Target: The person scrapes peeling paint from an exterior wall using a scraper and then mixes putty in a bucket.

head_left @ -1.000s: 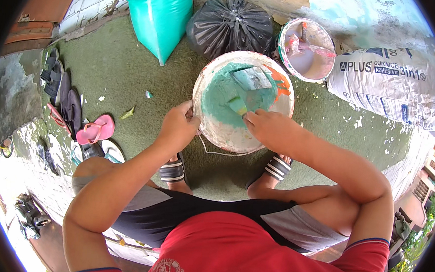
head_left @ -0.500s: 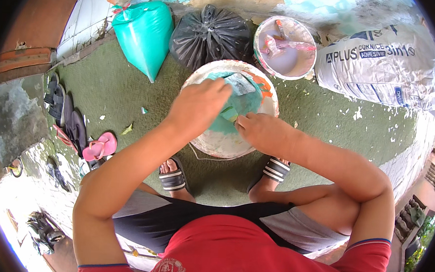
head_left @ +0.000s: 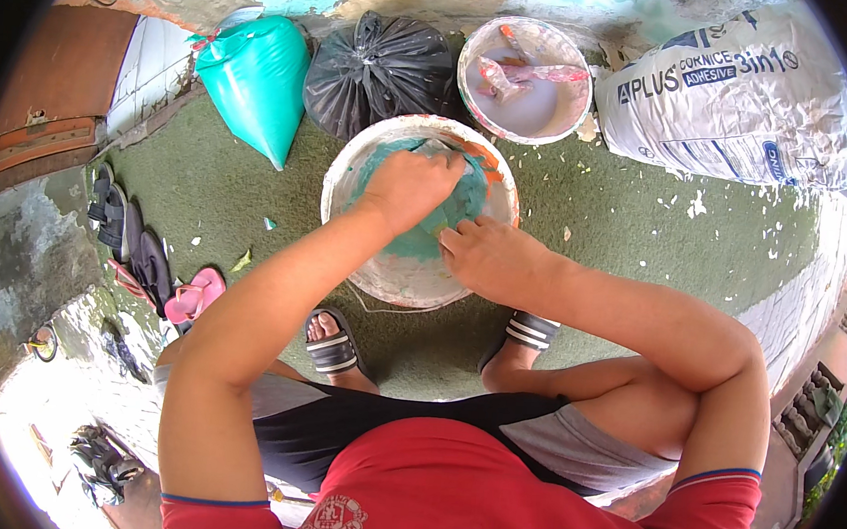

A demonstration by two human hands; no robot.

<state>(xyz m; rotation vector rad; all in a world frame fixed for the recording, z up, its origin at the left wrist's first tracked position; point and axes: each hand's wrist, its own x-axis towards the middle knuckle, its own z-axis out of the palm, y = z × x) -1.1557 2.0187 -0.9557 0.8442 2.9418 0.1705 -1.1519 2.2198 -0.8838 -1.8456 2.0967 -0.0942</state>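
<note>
A large white bucket (head_left: 403,287), its rim smeared with orange and teal, stands between my feet. Thick teal paint or paste (head_left: 466,201) coats its inside. Over the far left part of the opening, my left hand (head_left: 414,183) is closed on a flat grey blade-like piece (head_left: 437,149), mostly hidden behind the fingers. My right hand (head_left: 492,254) reaches over the near right rim. Its fingers are pinched around a small teal-smeared thing whose kind I cannot make out.
Beyond the bucket stand a tied teal bag (head_left: 257,85), a tied black bag (head_left: 382,76), a white pail (head_left: 525,82) holding pale liquid and a paint-smeared tool, and a large white sack (head_left: 734,104). Sandals and pink slippers (head_left: 196,294) lie left. Pale flakes dot the green floor (head_left: 628,248).
My left hand has shifted over the grey piece, covering more of it. The right hand stays near the rim. The view has moved slightly, so the bucket and bags appear farther left.
</note>
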